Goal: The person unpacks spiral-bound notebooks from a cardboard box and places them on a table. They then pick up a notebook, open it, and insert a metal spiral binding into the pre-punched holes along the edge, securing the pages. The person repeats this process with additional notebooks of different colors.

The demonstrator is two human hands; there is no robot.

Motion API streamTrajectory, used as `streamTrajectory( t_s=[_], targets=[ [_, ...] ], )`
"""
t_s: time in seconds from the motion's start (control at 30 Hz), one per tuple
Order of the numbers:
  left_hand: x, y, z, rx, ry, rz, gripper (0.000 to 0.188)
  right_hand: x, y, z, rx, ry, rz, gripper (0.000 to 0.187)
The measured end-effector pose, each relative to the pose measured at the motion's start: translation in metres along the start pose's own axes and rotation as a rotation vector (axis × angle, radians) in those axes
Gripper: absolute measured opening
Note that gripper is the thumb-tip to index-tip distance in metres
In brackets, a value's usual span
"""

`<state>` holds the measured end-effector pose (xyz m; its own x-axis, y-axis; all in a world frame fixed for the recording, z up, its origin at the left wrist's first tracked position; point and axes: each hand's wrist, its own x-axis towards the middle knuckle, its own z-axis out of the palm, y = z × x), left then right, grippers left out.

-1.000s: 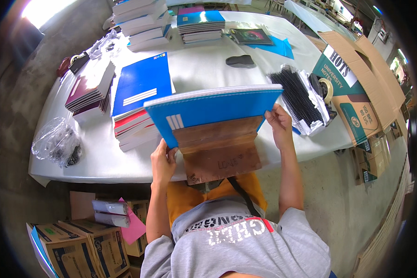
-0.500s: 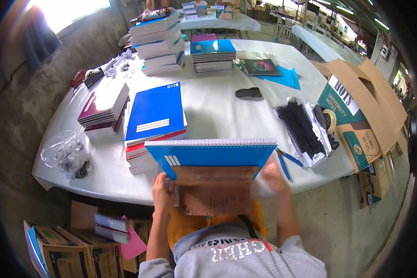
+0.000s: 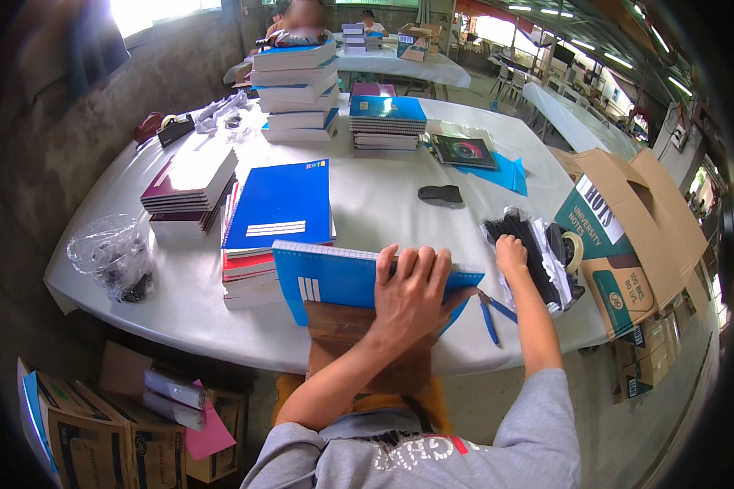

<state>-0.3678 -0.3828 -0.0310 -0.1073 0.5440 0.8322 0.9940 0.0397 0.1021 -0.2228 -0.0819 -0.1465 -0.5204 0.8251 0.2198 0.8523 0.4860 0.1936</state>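
A blue notebook (image 3: pixel 334 281) stands tilted on a brown wooden stand (image 3: pixel 334 322) at the table's near edge, its punched edge up. My left hand (image 3: pixel 412 293) wraps over that upper edge, fingers on the far side. My right hand (image 3: pixel 510 254) reaches onto a bundle of black plastic spiral coils (image 3: pixel 526 232) lying on white wrapping. Its fingers are bent down and closed among the coils; whether they grip one is hidden. Blue-handled pliers (image 3: pixel 489 318) lie between the notebook and the coils.
A stack topped by a blue notebook (image 3: pixel 277 204) stands to the left, beside maroon notebooks (image 3: pixel 189 183) and a plastic bag (image 3: pixel 114 257). Taller book stacks (image 3: pixel 295 98) rise behind. An open carton (image 3: pixel 620 236) and a tape roll (image 3: pixel 572 251) are at right. People sit beyond.
My left hand has moved from the notebook's lower left side to its upper edge. My right hand has left the notebook's right side for the coils. The notebook is now tilted.
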Motion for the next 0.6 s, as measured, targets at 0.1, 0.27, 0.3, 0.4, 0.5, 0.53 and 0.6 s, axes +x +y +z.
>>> streamTrajectory(
  t_s=[0.1, 0.27, 0.3, 0.4, 0.5, 0.53, 0.6],
  targets=[
    [-0.004, -0.012, 0.003, -0.04, 0.128, 0.124, 0.048, 0.006, 0.002, -0.036, 0.047, -0.076, -0.041, 0.015],
    [-0.006, -0.024, -0.017, -0.036, 0.024, 0.138, 0.041, 0.002, 0.01, -0.086, 0.059, -0.036, -0.019, 0.033],
    [-0.006, -0.024, -0.013, -0.041, 0.019, 0.183, 0.041, -0.003, 0.011, -0.102, 0.104, 0.0, -0.042, 0.044],
    [-0.009, -0.01, -0.006, -0.025, 0.017, 0.13, 0.054, -0.013, 0.025, -0.124, 0.368, 0.253, -0.117, 0.056],
    [-0.013, -0.001, 0.0, -0.017, 0.041, -0.019, 0.056, -0.057, -0.005, -0.182, 0.785, -0.038, -0.156, 0.054],
    [-0.013, 0.004, 0.004, 0.005, 0.067, -0.044, 0.054, -0.079, -0.016, -0.201, 0.95, -0.03, -0.294, 0.049],
    [-0.01, 0.012, 0.011, 0.048, 0.118, -0.091, 0.05, -0.106, -0.018, -0.199, 1.122, -0.022, -0.398, 0.039]
  ],
)
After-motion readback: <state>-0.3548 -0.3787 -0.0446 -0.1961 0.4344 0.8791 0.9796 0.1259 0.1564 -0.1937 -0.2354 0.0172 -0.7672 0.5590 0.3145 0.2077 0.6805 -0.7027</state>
